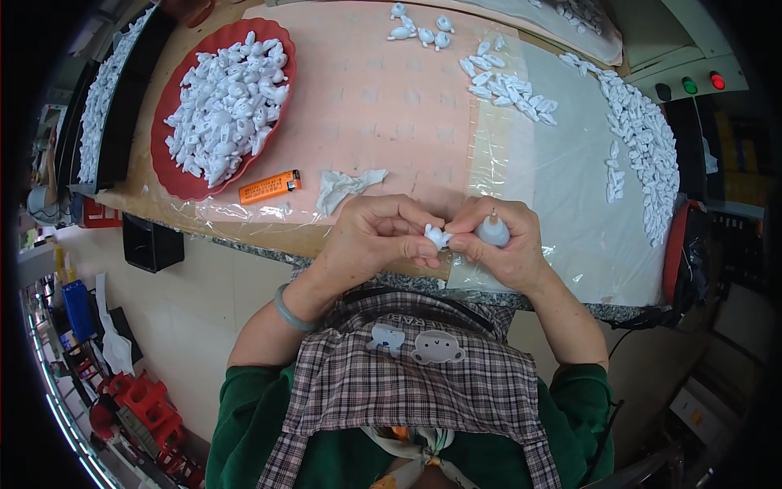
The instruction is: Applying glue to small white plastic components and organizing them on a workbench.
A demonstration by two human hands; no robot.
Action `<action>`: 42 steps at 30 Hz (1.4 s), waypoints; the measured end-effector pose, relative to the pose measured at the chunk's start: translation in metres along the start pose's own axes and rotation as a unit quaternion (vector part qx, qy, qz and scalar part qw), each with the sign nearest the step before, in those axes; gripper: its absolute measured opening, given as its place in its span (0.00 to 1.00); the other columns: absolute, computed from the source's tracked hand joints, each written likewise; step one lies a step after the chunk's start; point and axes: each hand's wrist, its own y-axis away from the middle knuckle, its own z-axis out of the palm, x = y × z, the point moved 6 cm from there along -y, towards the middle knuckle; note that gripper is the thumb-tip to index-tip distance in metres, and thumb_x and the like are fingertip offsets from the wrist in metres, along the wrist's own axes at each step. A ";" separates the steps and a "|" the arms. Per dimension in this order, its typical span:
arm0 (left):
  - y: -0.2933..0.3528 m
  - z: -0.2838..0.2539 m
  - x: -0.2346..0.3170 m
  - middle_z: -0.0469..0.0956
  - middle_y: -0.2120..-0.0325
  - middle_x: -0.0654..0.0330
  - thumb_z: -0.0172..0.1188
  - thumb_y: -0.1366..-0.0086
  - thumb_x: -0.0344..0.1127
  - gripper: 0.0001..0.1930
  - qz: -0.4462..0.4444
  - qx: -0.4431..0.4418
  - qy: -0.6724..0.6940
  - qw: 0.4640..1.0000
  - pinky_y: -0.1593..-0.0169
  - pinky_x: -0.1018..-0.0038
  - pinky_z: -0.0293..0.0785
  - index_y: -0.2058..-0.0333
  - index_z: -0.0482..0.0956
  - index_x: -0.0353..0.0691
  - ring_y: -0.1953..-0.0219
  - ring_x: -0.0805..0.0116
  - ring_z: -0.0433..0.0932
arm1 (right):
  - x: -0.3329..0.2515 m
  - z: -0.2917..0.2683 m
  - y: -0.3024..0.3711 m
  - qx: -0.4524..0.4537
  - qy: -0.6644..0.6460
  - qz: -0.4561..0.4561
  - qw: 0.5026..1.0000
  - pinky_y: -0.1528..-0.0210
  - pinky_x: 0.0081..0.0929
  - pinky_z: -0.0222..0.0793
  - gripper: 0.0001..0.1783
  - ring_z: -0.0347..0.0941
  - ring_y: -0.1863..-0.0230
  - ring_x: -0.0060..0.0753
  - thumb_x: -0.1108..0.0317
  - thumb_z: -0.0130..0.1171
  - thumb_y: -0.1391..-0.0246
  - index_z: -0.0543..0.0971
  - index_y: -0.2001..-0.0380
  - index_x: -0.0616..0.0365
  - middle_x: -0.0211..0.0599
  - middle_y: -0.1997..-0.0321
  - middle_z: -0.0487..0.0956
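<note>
A small white plastic figurine [437, 236] is pinched between the fingertips of both my hands, just over the table's near edge. My left hand [376, 236] is closed on it from the left. From the right, the thumb and forefinger of my right hand [517, 253] press at it, perhaps on a tiny part that I cannot make out. That hand also grips a small pale squeeze bottle [492, 231] with a thin needle tip pointing up and away. Nearest to my left hand lie a crumpled white tissue [346, 187] and an orange lighter [270, 187].
A scalloped red tray [175, 175] heaped with white figurines stands at left. Several finished-looking figurines [425, 35] sit at the far edge. Small white pieces [513, 91] lie beyond my right hand, with a larger pile [648, 155] at right. A black bin [130, 106] borders the left.
</note>
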 end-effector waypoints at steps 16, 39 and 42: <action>0.000 0.000 -0.001 0.79 0.66 0.47 0.62 0.45 0.21 0.12 -0.011 0.000 -0.009 1.000 0.66 0.73 0.82 0.61 0.76 0.27 0.69 0.60 0.82 | 0.005 0.000 0.004 -0.005 0.024 -0.004 1.000 0.68 0.21 0.69 0.06 0.75 0.72 0.25 0.75 0.66 0.54 0.77 0.73 0.62 0.37 0.71 0.81; 0.025 -0.056 0.089 0.75 0.60 0.55 0.59 0.41 0.21 0.13 0.226 0.179 -0.314 0.905 0.58 0.76 0.77 0.56 0.75 0.29 0.59 0.68 0.78 | 0.003 -0.008 0.013 0.121 0.044 0.003 0.992 0.71 0.15 0.66 0.11 0.69 0.74 0.18 0.73 0.62 0.49 0.74 0.63 0.63 0.32 0.73 0.76; 0.044 -0.077 0.140 0.77 0.58 0.58 0.57 0.41 0.21 0.14 0.290 0.322 -0.452 0.780 0.59 0.79 0.75 0.56 0.77 0.33 0.59 0.72 0.77 | 0.001 -0.008 0.013 0.132 0.049 0.011 0.990 0.72 0.15 0.66 0.10 0.69 0.74 0.18 0.72 0.62 0.48 0.74 0.64 0.63 0.31 0.73 0.75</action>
